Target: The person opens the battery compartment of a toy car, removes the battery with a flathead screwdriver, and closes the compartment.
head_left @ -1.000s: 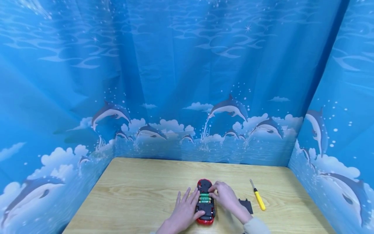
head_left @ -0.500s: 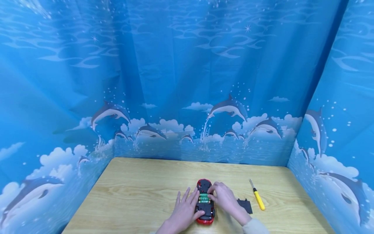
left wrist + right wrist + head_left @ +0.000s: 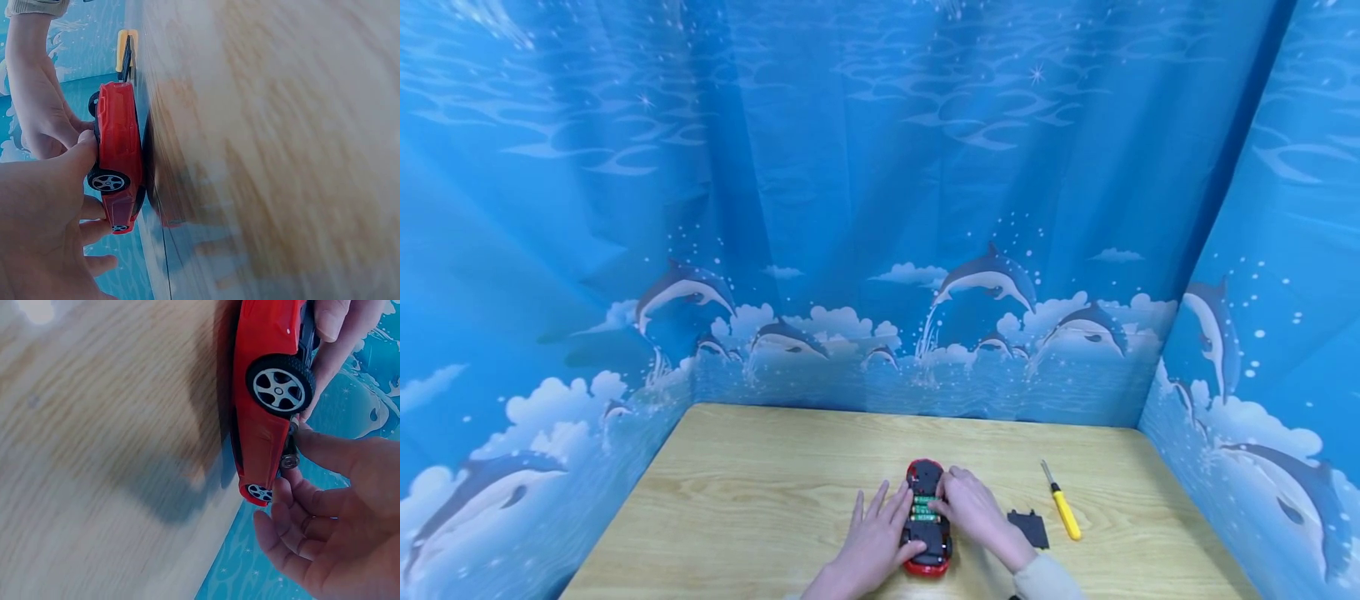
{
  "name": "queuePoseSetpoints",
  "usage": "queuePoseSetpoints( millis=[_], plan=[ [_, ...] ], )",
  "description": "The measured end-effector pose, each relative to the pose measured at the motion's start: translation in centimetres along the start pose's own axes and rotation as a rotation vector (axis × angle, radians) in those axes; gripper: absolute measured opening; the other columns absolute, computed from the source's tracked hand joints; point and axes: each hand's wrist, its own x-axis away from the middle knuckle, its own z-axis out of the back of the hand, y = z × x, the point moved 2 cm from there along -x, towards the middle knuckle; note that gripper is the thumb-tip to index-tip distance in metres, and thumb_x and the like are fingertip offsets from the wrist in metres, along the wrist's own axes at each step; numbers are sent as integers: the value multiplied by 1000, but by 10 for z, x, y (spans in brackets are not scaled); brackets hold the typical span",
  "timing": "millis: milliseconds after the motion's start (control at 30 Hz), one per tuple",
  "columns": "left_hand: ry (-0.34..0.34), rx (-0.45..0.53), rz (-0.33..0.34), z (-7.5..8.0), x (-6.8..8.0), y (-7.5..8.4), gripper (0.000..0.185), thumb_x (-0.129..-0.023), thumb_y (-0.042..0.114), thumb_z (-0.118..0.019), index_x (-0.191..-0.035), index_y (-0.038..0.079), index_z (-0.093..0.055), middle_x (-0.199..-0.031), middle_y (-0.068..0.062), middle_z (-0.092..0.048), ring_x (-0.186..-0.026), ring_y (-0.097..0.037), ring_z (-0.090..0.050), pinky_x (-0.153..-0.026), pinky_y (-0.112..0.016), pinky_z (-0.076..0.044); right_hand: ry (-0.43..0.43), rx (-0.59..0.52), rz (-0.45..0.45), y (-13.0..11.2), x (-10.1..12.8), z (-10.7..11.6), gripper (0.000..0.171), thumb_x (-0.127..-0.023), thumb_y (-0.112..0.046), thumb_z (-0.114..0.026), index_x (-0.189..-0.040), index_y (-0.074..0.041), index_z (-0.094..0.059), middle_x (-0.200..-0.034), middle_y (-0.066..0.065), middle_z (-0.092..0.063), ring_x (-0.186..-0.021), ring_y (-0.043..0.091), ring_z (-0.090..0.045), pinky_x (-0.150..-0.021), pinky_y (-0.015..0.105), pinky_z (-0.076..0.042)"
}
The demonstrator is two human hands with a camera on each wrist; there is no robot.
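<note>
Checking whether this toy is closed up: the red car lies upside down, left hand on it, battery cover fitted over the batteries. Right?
No: the head view shows the black battery cover lying on the table beside the screwdriver, leaving green batteries exposed. The red toy car is upside down, the left hand on it.

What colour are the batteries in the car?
The batteries are mostly green, best seen in the head view.

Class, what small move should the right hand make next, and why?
Perhaps the right hand should press the battery down: its end shows above the side of the toy car, and the left hand rests on the car.
</note>
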Motion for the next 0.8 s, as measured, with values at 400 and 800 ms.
queuePoseSetpoints(
  millis=[400,800],
  plan=[
    [-20,-2,14,-2,-2,-1,79,-97,64,-48,-156,11,-41,-164,-5,-34,-151,-37,-27,-117,-69,-22,49,-226,-73,6,-1,7,16,-87,-20,-79,-86,-12,-65,-74,-5,-65,-60,4,-51,-53,21,-44],
    [-12,3,9,-1,-3,0,79,-97,63,-49,-155,10,-42,-163,-5,-35,-151,-37,-28,-116,-69,-22,134,-589,-131,23,-8,11,18,-84,-9,-81,-100,-5,-76,-95,12,-76,-80,24,-75,-71,24,-60]
  ],
)
